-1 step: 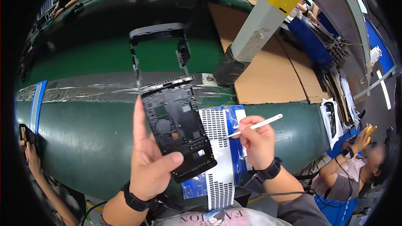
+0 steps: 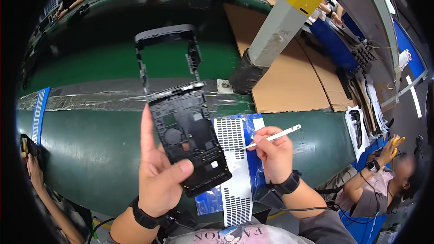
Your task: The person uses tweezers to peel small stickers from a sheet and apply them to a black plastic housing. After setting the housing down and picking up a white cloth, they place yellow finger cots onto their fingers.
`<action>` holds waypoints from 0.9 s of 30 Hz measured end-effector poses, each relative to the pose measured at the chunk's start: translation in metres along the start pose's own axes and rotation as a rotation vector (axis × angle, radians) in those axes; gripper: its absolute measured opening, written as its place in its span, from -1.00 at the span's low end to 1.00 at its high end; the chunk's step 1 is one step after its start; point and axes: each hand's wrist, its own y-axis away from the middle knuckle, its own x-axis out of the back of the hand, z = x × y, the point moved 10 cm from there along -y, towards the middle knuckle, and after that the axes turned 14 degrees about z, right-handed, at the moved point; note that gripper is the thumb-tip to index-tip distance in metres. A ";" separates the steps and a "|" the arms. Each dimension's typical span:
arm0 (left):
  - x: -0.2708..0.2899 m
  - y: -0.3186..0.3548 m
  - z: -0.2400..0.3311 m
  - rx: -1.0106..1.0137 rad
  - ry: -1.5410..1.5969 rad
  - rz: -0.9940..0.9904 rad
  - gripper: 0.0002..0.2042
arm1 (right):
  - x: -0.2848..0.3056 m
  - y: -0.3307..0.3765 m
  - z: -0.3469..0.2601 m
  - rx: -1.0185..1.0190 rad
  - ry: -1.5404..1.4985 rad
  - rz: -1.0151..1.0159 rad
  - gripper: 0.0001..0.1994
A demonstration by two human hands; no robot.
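My left hand (image 2: 159,181) is closed around the lower left side of a black plastic device housing (image 2: 192,126), thumb over its front edge. An open hoop-shaped frame (image 2: 166,32) rises from the housing's far end. My right hand (image 2: 276,154) pinches a pair of white tweezers (image 2: 284,132) whose tips point left and down. Those tips are at a white sheet (image 2: 229,131) of small black rectangular pieces, just right of the housing. I cannot tell whether they grip a piece. Part of the sheet is hidden behind the housing. Beneath the sheet lies a blue board (image 2: 254,171).
A grey post (image 2: 282,31) with a yellow band stands beyond my right hand, beside brown cardboard (image 2: 289,81). Papers (image 2: 359,131) hang at the right. Another person's raised hand (image 2: 389,151) is at the right edge, another's arm (image 2: 38,176) at the left.
The housing, both my hands and the tweezers have shifted slightly left. The tweezer tips stay over the same part of the sheet.
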 end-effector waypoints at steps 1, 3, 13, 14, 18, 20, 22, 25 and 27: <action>0.001 -0.001 0.003 -0.033 0.014 0.030 -0.19 | 0.002 -0.002 0.004 0.005 0.001 0.004 -0.89; 0.005 -0.005 0.004 -0.030 -0.042 0.060 -0.29 | 0.002 -0.004 0.011 0.004 0.001 -0.010 -0.88; 0.021 -0.012 0.003 -0.051 -0.060 0.178 -0.52 | 0.004 -0.007 0.018 -0.005 0.040 -0.007 -0.87; 0.022 -0.012 0.003 -0.059 -0.040 0.178 -0.51 | 0.004 -0.007 0.017 -0.006 0.040 -0.006 -0.87; 0.022 -0.012 0.002 -0.067 -0.077 0.185 -0.52 | 0.005 -0.009 0.017 0.000 0.036 -0.002 -0.87; 0.023 -0.012 0.001 -0.077 -0.072 0.192 -0.52 | 0.005 -0.009 0.017 0.001 0.034 0.004 -0.87; 0.023 -0.012 0.000 -0.061 -0.079 0.195 -0.52 | 0.004 -0.009 0.019 -0.004 0.033 -0.003 -0.87; 0.025 -0.011 -0.003 -0.044 -0.105 0.197 -0.54 | 0.003 -0.009 0.018 -0.002 0.034 -0.011 -0.86; 0.027 -0.011 -0.007 -0.045 -0.121 0.199 -0.54 | 0.005 -0.009 0.017 -0.031 -0.002 -0.017 -0.86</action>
